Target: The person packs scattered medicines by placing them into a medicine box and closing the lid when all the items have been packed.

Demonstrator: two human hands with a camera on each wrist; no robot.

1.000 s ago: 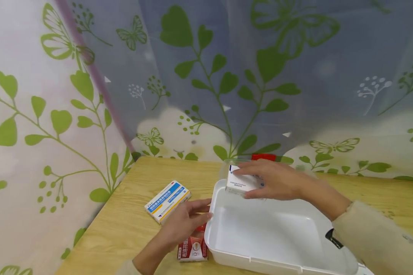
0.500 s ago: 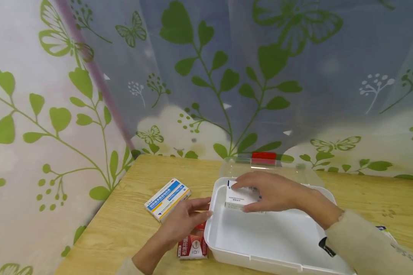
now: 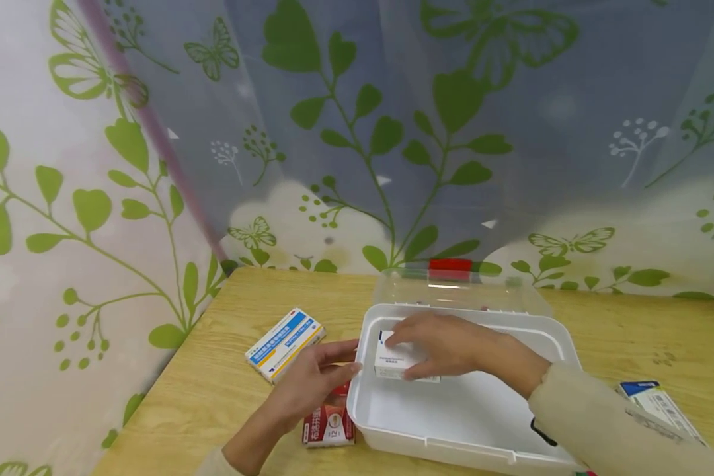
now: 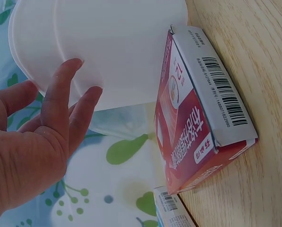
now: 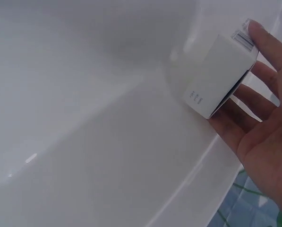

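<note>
My right hand holds a small white medicine box between thumb and fingers. That box is inside the white plastic storage container, near its back left corner. In the right wrist view the medicine box is tilted by the container's inner wall, with the fingers along its far side. On the container's left side rests my left hand, fingers spread. The left wrist view shows its fingertips touching the outer wall. Just below that hand lies a red medicine box, partly hidden.
A blue, white and yellow medicine box lies left of the container on the wooden table. Behind the container its clear lid hangs open, with a red latch. Another blue-and-white box lies to the right, partly covered by the sleeve.
My right hand has lowered the white medicine box from over the container's back rim into its back left corner. The left hand stays at the container's side.
</note>
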